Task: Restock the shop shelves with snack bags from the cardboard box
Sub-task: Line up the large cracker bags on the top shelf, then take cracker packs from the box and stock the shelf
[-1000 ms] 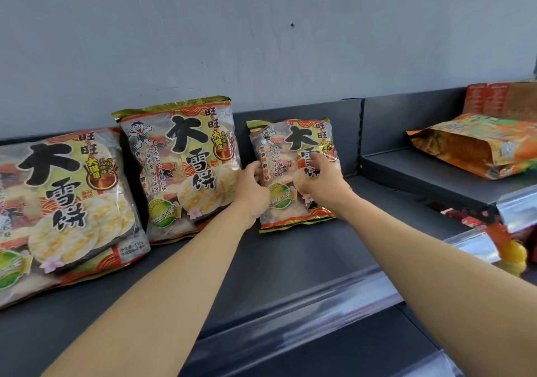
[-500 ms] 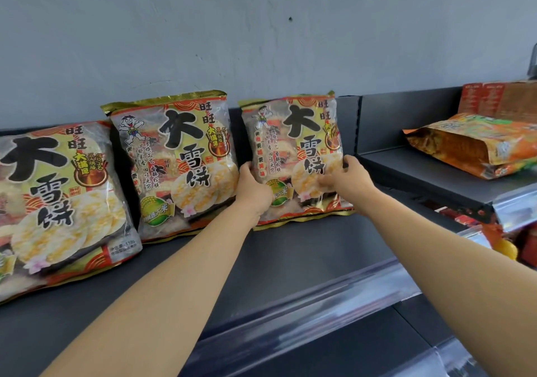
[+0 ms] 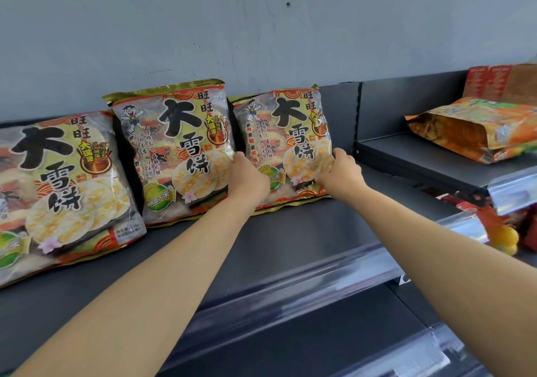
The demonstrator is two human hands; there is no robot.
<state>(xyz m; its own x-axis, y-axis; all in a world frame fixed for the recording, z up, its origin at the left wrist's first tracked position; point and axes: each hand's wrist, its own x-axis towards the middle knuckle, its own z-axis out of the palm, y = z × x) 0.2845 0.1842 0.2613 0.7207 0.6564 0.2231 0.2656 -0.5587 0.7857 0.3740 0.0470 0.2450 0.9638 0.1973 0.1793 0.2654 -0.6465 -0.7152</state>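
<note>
Three snack bags [image 3: 58,185] lean along the shelf [image 3: 290,240], and your left hand [image 3: 250,179] and right hand [image 3: 341,173] grip the lower sides of the rightmost bag [image 3: 287,144], propped against the back panel [image 3: 340,109], so releasing before its base settles could let it slump forward or jostle the middle bag [image 3: 174,153].

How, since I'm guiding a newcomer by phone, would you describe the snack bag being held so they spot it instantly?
Under the grey wall, a dark shelf carries three matching rice-cracker bags leaning back. Pick the rightmost bag, nearest the shelf's right end. Only it is held: the left grip and right grip clasp its lower sides.
</note>
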